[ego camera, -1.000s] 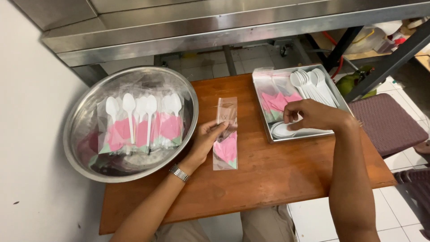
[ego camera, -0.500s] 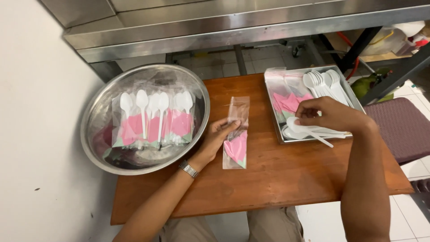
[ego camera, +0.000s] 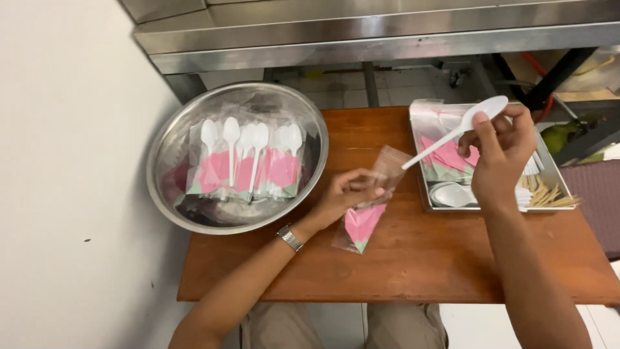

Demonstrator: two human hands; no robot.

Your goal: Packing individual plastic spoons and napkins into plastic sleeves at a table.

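Presently a white plastic spoon (ego camera: 456, 130) is pinched by its bowl end in the closed fingers of the right hand (ego camera: 500, 155), raised above the metal tray (ego camera: 557, 183), its handle aimed down-left at the mouth of a clear plastic sleeve (ego camera: 371, 207). That sleeve, with a folded pink napkin (ego camera: 363, 223) in its lower end, lies on the wooden table (ego camera: 413, 258) and is gripped near its top by the left hand (ego camera: 345, 194). To do the insertion well, the opening is best kept spread by the left fingers and the handle led in straight, so that the napkin is not crumpled. More napkins, spoons and toothpicks (ego camera: 549, 194) are seen in the tray. Finished packs (ego camera: 248, 165) are laid in the steel bowl (ego camera: 174, 194) at the left.
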